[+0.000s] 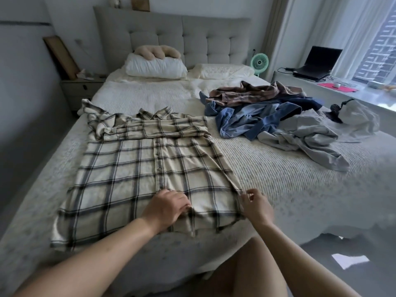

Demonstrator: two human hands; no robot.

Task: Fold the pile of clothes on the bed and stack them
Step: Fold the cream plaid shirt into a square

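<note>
cream plaid shirt [147,168] spread flat, clothes pile [278,116] beside

Both bare forearms extend forward from the lower edge of the view, converging slightly toward the hands. The left hand [166,207] lies palm down, wrist nearly straight, fingers together and pointing to the right, their tips pressed flat onto the cream and black plaid button-front shirt [120,168] near its lower hem. The right hand [256,205] is raised on a bent wrist, back of the hand toward the camera. Its thumb and index finger pinch the right lower corner of the shirt; the remaining fingers are loosely curled. The hands are near each other, not touching.
</note>
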